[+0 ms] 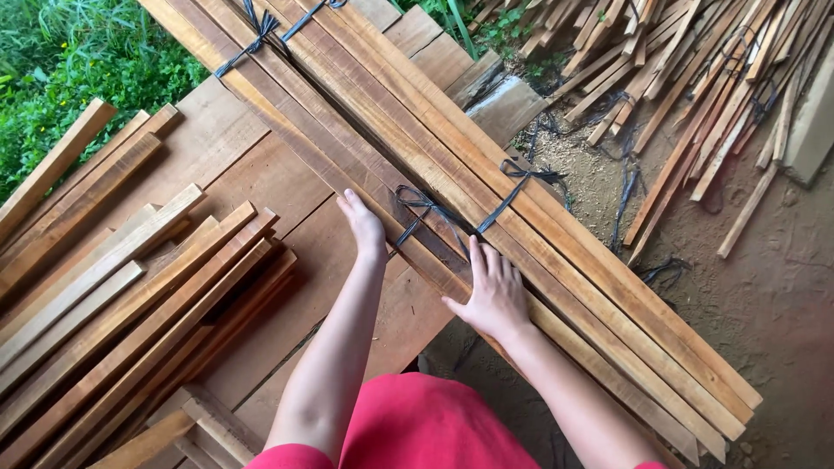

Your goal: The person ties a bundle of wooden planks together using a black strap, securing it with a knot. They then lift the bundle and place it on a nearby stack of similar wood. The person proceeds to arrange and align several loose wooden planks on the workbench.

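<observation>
A long bundle of wooden slats lies diagonally across a plank platform, tied with black straps near the middle and at the far end. My left hand rests against the bundle's left edge, fingers together and extended. My right hand lies flat on top of the slats, fingers spread, just below the middle strap knot. Neither hand grips anything.
Loose wooden slats are stacked at the left on the platform. More slats and black strap pieces lie scattered on the dirt ground at the right. Green plants grow at the upper left.
</observation>
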